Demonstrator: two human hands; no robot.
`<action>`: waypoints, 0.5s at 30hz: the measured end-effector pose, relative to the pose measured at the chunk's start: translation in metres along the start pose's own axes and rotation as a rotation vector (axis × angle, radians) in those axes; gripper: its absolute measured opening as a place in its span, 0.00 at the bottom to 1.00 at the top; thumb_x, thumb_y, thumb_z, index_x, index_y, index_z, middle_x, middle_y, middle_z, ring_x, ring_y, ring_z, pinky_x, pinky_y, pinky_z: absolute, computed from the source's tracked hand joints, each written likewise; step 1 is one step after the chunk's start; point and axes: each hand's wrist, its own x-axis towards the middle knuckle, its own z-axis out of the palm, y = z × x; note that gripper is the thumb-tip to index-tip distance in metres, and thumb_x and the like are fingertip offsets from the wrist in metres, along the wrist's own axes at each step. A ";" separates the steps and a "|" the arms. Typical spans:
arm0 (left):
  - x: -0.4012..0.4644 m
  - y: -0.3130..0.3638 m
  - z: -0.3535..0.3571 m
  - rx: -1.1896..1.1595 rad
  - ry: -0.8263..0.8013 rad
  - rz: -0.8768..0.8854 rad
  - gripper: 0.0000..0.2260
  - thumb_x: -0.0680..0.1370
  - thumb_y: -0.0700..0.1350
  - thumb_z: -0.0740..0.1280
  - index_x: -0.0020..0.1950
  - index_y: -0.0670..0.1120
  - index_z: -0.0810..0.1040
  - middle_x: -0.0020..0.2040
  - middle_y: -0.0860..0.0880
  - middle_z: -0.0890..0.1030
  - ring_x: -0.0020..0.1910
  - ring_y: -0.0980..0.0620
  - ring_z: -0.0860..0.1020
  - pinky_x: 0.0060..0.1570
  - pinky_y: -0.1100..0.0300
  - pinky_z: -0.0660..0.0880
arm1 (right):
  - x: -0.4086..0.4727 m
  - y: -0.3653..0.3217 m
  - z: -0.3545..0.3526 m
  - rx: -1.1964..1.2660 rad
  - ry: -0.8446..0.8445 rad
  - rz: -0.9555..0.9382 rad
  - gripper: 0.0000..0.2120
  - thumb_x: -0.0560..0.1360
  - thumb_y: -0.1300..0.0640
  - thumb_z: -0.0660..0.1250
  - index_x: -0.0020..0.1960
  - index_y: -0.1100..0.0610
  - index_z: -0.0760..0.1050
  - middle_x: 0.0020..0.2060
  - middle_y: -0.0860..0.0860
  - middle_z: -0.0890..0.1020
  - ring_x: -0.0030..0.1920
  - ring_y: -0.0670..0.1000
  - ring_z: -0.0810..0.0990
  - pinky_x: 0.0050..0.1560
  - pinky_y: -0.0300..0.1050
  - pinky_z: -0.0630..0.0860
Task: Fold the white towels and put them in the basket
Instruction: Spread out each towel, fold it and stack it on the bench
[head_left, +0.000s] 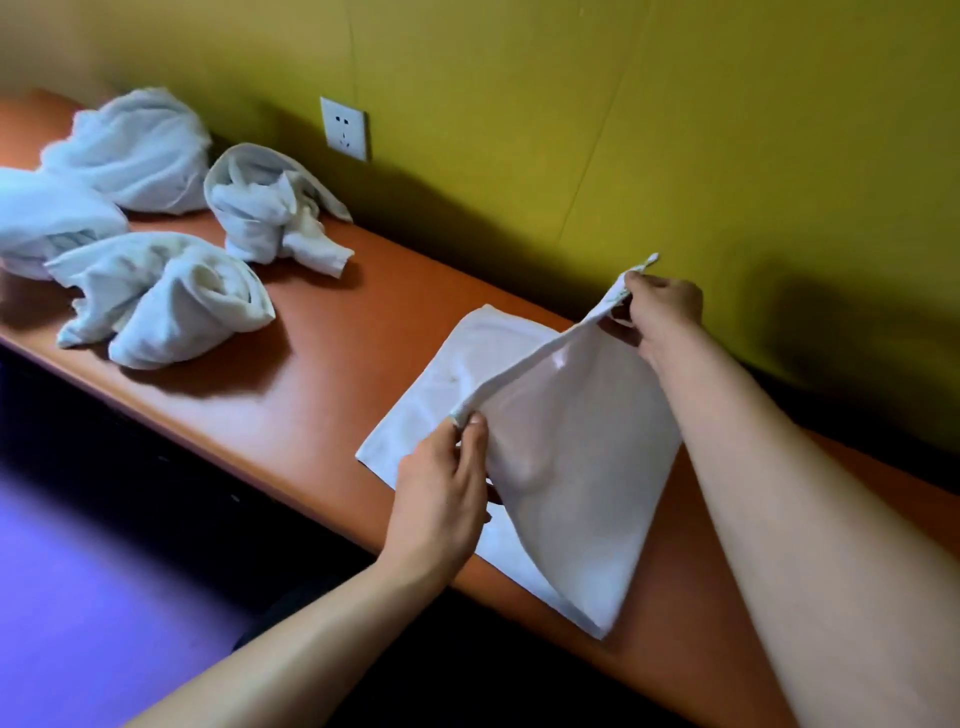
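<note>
White towel (571, 457) lies part-spread on the near right of the orange counter (322, 374). Left hand (441, 493) and right hand (662, 306) each pinch a raised corner, likely to fold that edge leftward. No basket shows.

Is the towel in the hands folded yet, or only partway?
Partway: the left hand and right hand pinch one edge of the towel, lifted over the half lying flat.
</note>
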 end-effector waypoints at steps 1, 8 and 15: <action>0.004 -0.004 -0.008 0.002 0.049 -0.023 0.17 0.85 0.52 0.56 0.45 0.44 0.76 0.34 0.47 0.83 0.31 0.52 0.83 0.36 0.49 0.82 | 0.000 0.001 0.016 -0.022 -0.009 -0.023 0.10 0.77 0.62 0.69 0.37 0.56 0.80 0.35 0.58 0.82 0.34 0.57 0.84 0.41 0.58 0.84; 0.048 -0.052 -0.052 0.240 0.075 -0.207 0.17 0.81 0.53 0.57 0.41 0.44 0.79 0.35 0.48 0.84 0.32 0.46 0.84 0.42 0.48 0.82 | 0.002 0.029 0.105 -0.229 -0.124 -0.115 0.09 0.79 0.53 0.67 0.43 0.57 0.80 0.37 0.58 0.82 0.38 0.57 0.84 0.45 0.57 0.84; 0.076 -0.094 -0.080 0.649 0.020 -0.286 0.17 0.68 0.58 0.58 0.34 0.45 0.77 0.33 0.46 0.82 0.36 0.42 0.82 0.39 0.55 0.79 | -0.060 0.094 0.055 -0.396 -0.147 -0.278 0.10 0.80 0.55 0.65 0.58 0.55 0.79 0.44 0.49 0.82 0.38 0.48 0.82 0.43 0.47 0.80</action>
